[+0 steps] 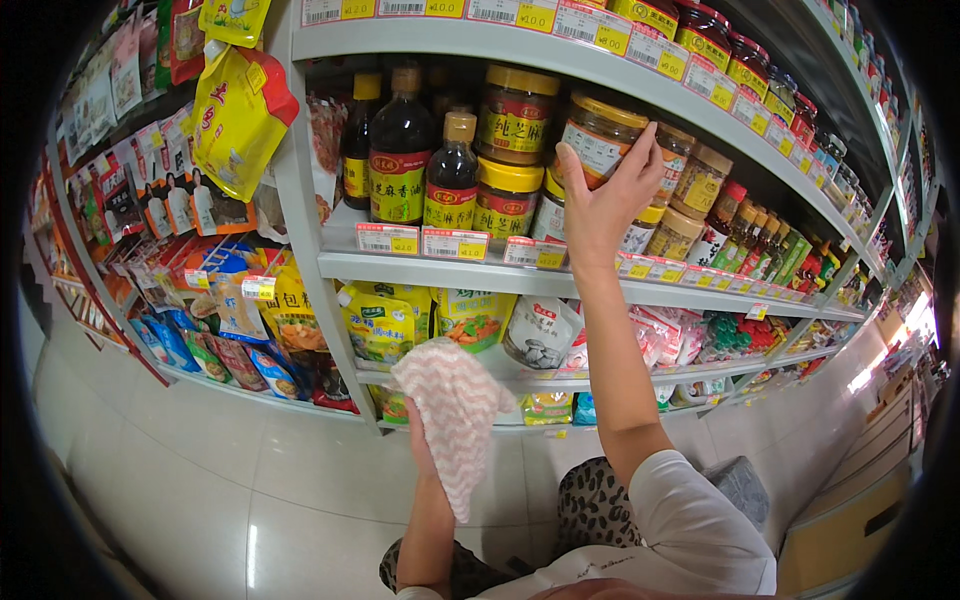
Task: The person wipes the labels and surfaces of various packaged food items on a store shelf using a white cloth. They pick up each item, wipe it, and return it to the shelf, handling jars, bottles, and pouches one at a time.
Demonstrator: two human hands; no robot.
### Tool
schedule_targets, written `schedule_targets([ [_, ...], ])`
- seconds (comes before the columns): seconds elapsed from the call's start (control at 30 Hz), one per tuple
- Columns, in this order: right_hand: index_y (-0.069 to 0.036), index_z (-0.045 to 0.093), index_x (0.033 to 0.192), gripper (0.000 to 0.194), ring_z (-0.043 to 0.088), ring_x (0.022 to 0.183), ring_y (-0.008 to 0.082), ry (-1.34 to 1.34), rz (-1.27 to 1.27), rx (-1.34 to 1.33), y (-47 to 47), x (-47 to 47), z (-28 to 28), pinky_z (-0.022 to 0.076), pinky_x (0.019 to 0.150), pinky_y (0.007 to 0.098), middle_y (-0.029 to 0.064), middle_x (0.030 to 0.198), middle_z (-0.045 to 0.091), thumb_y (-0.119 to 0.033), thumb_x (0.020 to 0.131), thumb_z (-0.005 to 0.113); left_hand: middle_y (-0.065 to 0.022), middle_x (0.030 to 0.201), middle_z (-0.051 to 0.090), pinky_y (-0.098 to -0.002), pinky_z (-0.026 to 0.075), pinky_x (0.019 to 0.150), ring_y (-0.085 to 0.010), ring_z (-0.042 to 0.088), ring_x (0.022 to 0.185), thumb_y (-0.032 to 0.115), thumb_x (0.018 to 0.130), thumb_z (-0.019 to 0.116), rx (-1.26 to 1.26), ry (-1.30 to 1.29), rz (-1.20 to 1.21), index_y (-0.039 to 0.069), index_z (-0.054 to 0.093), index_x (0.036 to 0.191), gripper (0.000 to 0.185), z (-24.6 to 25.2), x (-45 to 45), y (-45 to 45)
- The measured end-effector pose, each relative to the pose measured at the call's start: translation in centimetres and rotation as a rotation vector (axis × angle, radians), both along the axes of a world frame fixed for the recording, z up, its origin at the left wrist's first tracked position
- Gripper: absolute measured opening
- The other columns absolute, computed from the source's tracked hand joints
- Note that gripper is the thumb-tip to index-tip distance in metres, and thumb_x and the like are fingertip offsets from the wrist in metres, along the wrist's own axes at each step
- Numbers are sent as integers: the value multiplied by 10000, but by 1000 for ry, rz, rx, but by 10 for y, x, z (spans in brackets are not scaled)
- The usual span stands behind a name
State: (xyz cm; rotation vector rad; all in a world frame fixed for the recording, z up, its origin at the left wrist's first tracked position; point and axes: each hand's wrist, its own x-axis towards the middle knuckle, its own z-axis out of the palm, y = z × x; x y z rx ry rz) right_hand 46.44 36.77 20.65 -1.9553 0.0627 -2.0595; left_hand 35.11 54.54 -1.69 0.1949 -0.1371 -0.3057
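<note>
My right hand (611, 196) grips a glass jar (592, 142) with a gold lid, thumb on its left side and fingers on its right. The jar leans a little, in the upper tier of jars on the shelf (450, 274); whether it touches the one beneath cannot be made out. Draped over my left hand (421, 442) is a pink and white wavy-striped cloth (457, 412), held in front of the lower shelves. Left of the gripped jar, a yellow-lidded jar (517, 116) is stacked on another jar (506, 199). Dark sauce bottles (401, 150) stand farther left.
Price tags (454, 244) line the shelf edge. Bagged seasonings (472, 319) fill the shelf below. A yellow pouch (240, 120) hangs by the left upright (300, 187). More jars (705, 37) stand overhead. Cardboard boxes (840, 517) lie at the right on the tiled floor (300, 487).
</note>
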Motion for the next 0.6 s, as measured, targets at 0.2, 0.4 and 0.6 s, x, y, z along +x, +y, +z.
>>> schedule_targets([
  [0.2,85,127,1439,810,345,1220,440,99,81,-99,4,-10,-13,234,1024,539,296,1407,300,-189,816,566,-89,1367,460,-460,399,1022,-302,476,1221,612,943,311,7,44,48,137,357,1421,676,-6,1,7],
  [0.4,44,195,1434,771,348,1212,432,138,11,-34,7,-2,-2,249,1010,536,275,1389,325,-228,841,604,-88,1359,463,-457,405,1010,-302,481,1209,627,938,303,20,61,94,138,349,1423,691,-1,-2,14],
  [0.6,4,273,1421,702,327,1235,416,56,-93,-69,2,3,-6,247,1010,523,254,1409,302,-188,840,617,-93,1352,467,-461,403,1008,-301,488,1199,624,939,299,50,67,91,137,352,1421,688,-9,2,8],
])
